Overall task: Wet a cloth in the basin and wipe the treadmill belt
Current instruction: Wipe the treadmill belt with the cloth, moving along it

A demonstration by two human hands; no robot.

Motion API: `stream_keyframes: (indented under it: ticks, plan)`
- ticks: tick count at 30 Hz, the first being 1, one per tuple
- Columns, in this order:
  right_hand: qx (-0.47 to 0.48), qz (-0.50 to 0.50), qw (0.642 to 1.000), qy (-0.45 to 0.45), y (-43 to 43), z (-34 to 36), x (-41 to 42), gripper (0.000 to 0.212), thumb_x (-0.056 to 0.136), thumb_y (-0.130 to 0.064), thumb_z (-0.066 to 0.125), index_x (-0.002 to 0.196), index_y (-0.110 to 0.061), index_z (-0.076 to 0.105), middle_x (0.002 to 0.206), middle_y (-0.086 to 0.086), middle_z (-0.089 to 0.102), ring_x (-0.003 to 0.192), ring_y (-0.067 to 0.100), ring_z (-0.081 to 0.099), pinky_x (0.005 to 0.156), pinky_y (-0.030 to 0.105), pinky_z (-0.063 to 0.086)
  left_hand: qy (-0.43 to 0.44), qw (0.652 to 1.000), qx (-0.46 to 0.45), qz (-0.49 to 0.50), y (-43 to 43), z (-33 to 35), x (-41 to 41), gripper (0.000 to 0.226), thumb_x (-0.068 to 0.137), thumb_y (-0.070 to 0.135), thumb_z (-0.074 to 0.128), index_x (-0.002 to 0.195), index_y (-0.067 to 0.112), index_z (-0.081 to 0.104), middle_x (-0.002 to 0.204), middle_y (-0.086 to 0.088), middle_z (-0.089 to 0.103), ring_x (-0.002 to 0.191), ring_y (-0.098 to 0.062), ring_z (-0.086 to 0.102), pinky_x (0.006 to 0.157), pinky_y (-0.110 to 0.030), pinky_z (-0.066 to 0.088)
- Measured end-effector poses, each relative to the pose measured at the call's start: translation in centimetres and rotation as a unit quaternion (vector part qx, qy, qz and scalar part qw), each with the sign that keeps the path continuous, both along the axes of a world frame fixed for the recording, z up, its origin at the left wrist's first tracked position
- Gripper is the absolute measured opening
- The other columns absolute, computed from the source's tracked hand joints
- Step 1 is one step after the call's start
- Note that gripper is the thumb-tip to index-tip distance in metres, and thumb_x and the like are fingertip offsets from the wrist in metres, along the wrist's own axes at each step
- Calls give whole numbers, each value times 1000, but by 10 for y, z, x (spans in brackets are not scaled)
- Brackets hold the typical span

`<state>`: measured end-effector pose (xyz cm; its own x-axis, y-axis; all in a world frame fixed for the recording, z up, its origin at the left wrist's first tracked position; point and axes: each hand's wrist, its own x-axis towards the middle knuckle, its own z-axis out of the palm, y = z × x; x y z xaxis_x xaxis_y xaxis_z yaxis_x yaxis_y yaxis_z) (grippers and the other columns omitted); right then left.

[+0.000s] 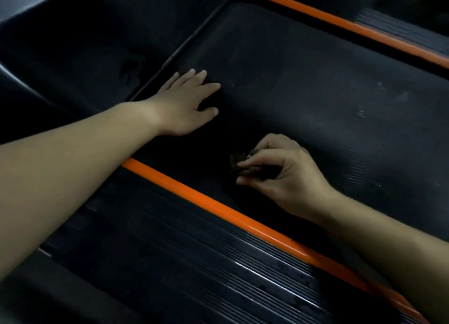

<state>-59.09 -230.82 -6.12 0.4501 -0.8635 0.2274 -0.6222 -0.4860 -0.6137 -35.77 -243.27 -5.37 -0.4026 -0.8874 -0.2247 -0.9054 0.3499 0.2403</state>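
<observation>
The black textured treadmill belt (303, 85) runs diagonally across the view, with faint pale smudges toward the right. My left hand (187, 102) lies flat on the belt near its front end, fingers spread and straight. My right hand (281, 175) is lower on the belt, its fingers and thumb pinching a small dark crumpled cloth (239, 162), which is mostly hidden by the fingers and hard to make out against the belt. No basin is in view.
An orange trim strip (218, 207) borders the belt on the near side, with a ribbed black side rail (194, 263) below it. A second orange strip (352, 27) lines the far side. The black motor cover (85, 44) lies at the upper left.
</observation>
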Motion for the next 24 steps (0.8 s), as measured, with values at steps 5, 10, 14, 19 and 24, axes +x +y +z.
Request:
stream_keyframes:
  ticks: [5,10,14,19,24]
  plan:
    - [-65,-192,979,-21,-77,-5,-22,20,76,-47,74,91,-33,75,90,-13,60,89,10,59,83,43,51,8,998,-22,54,-3,-7,-27,62,101,58,33,158,40,18,170,2,-2,155,-22,-12,123,-51,-11]
    - [-27,-84,996,-17,-43,-10,-16,19,75,-51,72,90,-38,71,93,-16,59,95,8,58,88,47,49,7,997,-41,63,-2,-12,-30,60,102,56,31,158,39,18,170,1,-1,155,-23,-13,122,-53,-13]
    - [-55,-94,994,-2,-72,-7,-30,20,76,-49,73,90,-36,72,92,-16,60,95,8,57,90,45,48,18,997,-49,56,-10,-13,-35,61,102,54,32,159,35,19,170,-2,2,155,-23,-10,123,-51,-11]
    - [-50,-267,962,-43,-157,-3,-58,11,78,-35,79,87,-30,74,88,-20,65,91,1,63,91,32,53,35,995,-67,60,-26,-13,-47,61,103,51,34,158,30,23,169,-5,9,156,-25,-4,124,-52,-7]
    - [-54,-172,983,-20,-124,-10,-54,14,75,-34,82,87,-31,74,91,-12,62,93,11,61,87,29,49,25,994,-76,73,-45,-15,-66,60,102,52,35,158,30,25,170,-5,8,156,-26,-4,122,-58,-8]
